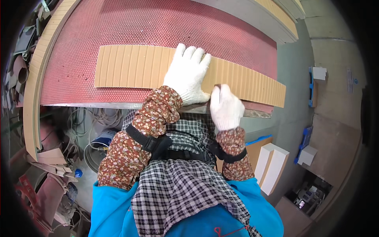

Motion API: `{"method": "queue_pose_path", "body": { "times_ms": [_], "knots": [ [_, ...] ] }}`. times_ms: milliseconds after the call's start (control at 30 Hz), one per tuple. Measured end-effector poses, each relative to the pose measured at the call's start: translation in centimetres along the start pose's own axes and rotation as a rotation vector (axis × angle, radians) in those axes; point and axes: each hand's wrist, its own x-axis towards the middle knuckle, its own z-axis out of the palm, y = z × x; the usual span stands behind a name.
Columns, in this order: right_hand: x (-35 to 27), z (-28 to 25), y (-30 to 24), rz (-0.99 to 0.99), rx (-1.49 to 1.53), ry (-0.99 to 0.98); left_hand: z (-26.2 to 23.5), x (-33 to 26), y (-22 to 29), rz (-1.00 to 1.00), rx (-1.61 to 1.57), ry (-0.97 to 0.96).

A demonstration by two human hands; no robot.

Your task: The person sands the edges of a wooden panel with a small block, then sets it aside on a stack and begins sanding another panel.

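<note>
A long tan board with parallel grooves (128,66) lies crosswise on the red textured mat (106,23), near the mat's front edge. My left hand (187,73), in a white knitted glove, rests flat on the middle of the board with its fingers stretched out. Just to its right, my right hand (227,107), gloved the same way, is closed in a fist at the board's near edge. A small dark piece (218,85) shows at the right fingertips, mostly hidden by the glove, and its kind cannot be made out.
Long boards stand stacked at the far right (272,19), and a wooden strip (33,87) runs down the left. Scrap pieces (51,166) and a bucket (92,152) with coiled cords are at lower left. White blocks (271,168) stand to the lower right.
</note>
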Motion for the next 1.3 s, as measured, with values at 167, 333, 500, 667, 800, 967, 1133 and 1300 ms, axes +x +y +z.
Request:
{"method": "queue_pose_path", "body": {
  "times_ms": [167,333,500,667,800,967,1133,1300],
  "knots": [
    [6.6,0.2,-0.2,-0.019,-0.039,-0.010,0.1,0.1,0.0,0.023,0.064,-0.002],
    [11.1,-0.5,-1.0,0.134,-0.105,-0.238,0.0,0.1,0.0,0.021,0.008,-0.006],
    [6.4,0.9,0.5,0.020,-0.104,-0.005,0.0,0.3,0.3,0.015,0.016,-0.057],
    [-1.2,0.2,0.1,-0.067,-0.008,0.095,0.1,-0.1,0.0,0.004,0.017,0.000],
    [-4.4,0.1,0.4,-0.070,-0.003,0.011,-0.2,0.1,0.1,0.015,0.054,-0.039],
    [-3.6,-0.5,-0.3,-0.006,0.055,0.045,-0.6,-0.1,-0.7,0.018,-0.004,-0.076],
    [-2.8,-0.2,-1.3,-0.113,0.015,0.070,-1.0,-1.0,-1.1,0.016,0.045,0.012],
    [-2.7,-0.5,-1.6,0.056,0.076,-0.086,-1.1,-1.4,-1.4,-0.010,0.041,0.002]
  ]
}}
